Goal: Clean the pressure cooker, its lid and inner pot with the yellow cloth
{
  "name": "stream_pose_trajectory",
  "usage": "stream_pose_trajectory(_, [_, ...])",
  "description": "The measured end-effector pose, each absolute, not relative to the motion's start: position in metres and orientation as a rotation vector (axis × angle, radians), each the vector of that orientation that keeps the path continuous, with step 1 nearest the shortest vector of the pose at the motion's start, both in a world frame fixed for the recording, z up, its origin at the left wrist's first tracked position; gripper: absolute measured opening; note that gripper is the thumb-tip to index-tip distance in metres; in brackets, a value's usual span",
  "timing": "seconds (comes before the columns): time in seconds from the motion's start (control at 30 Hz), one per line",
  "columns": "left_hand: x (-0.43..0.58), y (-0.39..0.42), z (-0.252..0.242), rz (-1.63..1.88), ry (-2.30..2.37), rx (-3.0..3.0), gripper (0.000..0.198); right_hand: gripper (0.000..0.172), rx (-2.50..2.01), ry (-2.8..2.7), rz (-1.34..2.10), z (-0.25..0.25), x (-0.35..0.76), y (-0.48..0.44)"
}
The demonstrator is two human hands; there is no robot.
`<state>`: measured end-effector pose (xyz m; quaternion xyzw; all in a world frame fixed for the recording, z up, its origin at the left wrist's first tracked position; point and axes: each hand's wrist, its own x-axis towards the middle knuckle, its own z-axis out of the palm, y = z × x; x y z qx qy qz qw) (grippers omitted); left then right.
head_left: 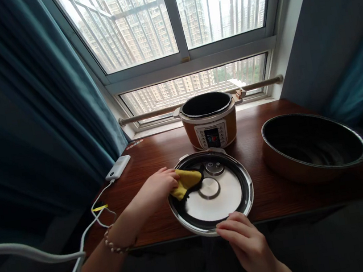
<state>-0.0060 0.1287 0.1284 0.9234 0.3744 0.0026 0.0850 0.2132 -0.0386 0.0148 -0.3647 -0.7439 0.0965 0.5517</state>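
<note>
A round cooker lid (224, 199) lies underside up near the table's front edge, its metal plate and black sealing ring showing. My left hand (163, 184) holds a yellow cloth (188, 181) with a dark edge against the ring at the lid's upper left. The fingertips are partly hidden by the cloth. My right hand (245, 237) grips the lid's near rim, fingers on top of it. Just behind the lid stands the electric cooker (210, 132), uncovered, with a dark inside and a lit display on its front.
A big dark pot (307, 168) stands on the right of the wooden table (153, 151). At the left are a white power bank (118, 168) and its white cable (88, 228), which passes near my left forearm. A barred window is behind.
</note>
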Motion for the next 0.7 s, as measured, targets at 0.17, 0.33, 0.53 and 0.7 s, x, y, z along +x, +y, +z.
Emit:
stream_pose_trajectory(0.17, [-0.027, 0.161, 0.132, 0.083, 1.201, 2.985, 0.03, 0.034, -0.806, -1.783, 0.336, 0.019, 0.23, -0.033])
stream_pose_trajectory(0.33, [-0.024, 0.154, 0.113, -0.006, 1.124, 2.783, 0.043, 0.034, -0.768, -1.842, 0.354, 0.024, 0.235, -0.031])
stream_pose_trajectory(0.53, [0.018, 0.109, 0.112, -0.197, 0.589, 2.387, 0.06, 0.03, -0.756, -1.881, 0.385, 0.025, 0.234, -0.029])
stream_pose_trajectory(0.7, [0.05, 0.1, 0.111, -0.209, 0.376, 2.51, 0.059, 0.029, -0.754, -1.892, 0.411, 0.024, 0.235, -0.03])
